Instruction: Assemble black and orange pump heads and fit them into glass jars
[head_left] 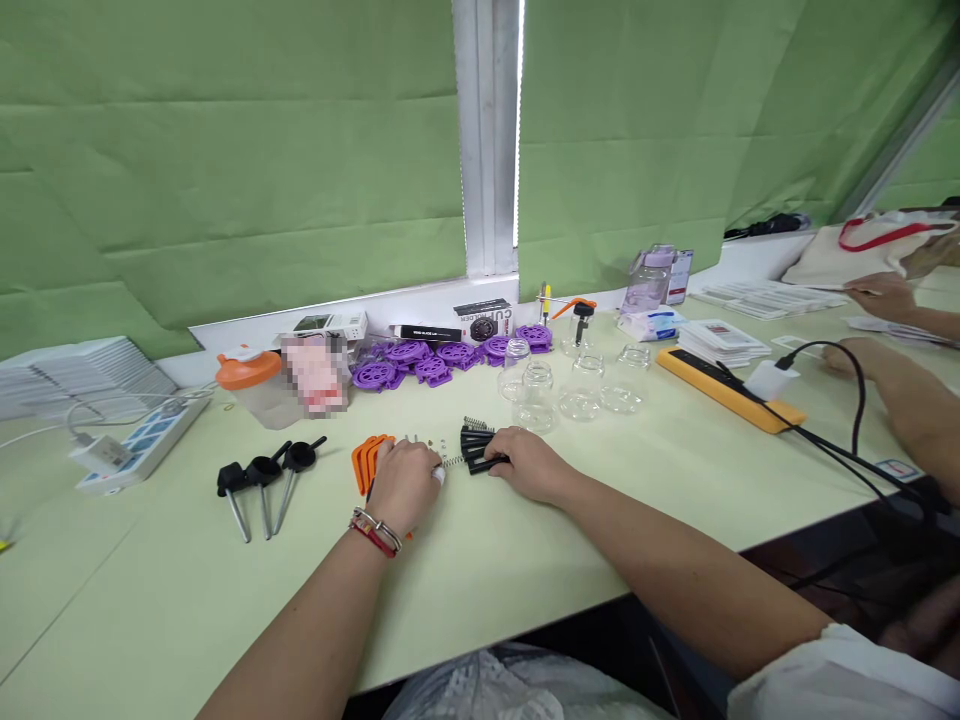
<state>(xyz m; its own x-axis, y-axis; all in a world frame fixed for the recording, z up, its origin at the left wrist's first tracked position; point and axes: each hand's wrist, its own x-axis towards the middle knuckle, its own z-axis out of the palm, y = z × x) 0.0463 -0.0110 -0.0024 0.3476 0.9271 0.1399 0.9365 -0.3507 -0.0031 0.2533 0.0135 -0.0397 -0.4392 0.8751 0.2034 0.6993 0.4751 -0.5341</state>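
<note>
Lying left-to-right, the spring (452,461) is pinched by left hand (403,483) fingers; right hand (529,464) fingers grip black pieces (477,449).

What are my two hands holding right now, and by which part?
The right hand pinches a small black plastic part by its near end. The left hand rests by the thin metal spring and the orange plastic pieces; its grip cannot be told.

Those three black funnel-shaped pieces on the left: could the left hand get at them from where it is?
Probably yes. The left hand rests on the table by the orange pieces; only bare tabletop lies between it and the black pieces.
</note>
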